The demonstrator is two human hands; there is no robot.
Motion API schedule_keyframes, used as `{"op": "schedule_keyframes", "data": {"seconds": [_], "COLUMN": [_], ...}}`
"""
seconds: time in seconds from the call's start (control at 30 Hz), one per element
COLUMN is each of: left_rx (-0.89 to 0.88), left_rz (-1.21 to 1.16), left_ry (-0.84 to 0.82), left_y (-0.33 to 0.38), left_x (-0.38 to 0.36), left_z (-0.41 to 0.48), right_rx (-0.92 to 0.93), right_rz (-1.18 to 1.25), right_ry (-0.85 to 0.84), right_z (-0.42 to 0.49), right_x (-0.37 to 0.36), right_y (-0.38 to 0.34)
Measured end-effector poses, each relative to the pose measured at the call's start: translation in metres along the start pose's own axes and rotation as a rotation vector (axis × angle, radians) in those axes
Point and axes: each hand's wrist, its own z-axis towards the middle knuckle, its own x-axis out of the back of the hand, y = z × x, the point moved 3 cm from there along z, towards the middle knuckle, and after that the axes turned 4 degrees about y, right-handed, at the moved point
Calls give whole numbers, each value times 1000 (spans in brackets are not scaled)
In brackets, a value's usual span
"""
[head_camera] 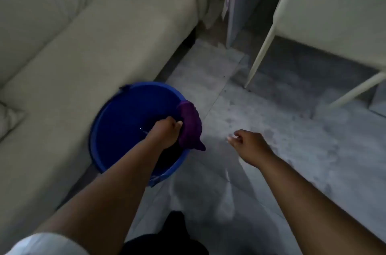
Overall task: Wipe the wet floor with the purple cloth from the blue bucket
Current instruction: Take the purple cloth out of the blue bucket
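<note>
Left hand (167,132) closed in a fist around one end of the purple cloth (190,126), inside the blue bucket (117,121). Cloth draped over the right side of the bucket rim, one corner hanging outside, just above the floor (240,188). Right hand (248,142) empty, fingers loosely spread, hovering above the tiles and well apart from the cloth.

Probably soaked, so heavier than it looks, soft and limp, dripping when lifted; no stiffness to push with unless bunched. Slippery only a little, not fragile at all. Best taken by a thick bunch in the middle, or with both hands at the two ends for wringing over the bucket, because a hold on one corner lets the rest swing and drip.

Counted: one cloth, one bucket with some dark water inside, two hands. Also one pale sofa (83,46) touching the bucket on the left, and thin white furniture legs (261,52) at the right. Damp dark patches spread over the grey tiles
</note>
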Motion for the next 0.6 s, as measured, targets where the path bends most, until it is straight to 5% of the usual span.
{"op": "schedule_keyframes", "data": {"seconds": [0.13,0.27,0.4,0.6], "left_rx": [150,197,100,12], "left_rz": [-353,-760,-885,-1110], "left_ry": [16,-224,-379,-272], "left_y": [-19,-38,-57,-47], "left_x": [-57,-88,-98,-76], "left_z": [60,94,121,103], "right_rx": [13,-42,66,202], "right_rz": [182,768,1101,1395], "right_ry": [-35,-261,-470,-333], "right_z": [73,127,160,160], "right_x": [-69,-124,-156,-138], "right_y": [7,-4,-18,-23]}}
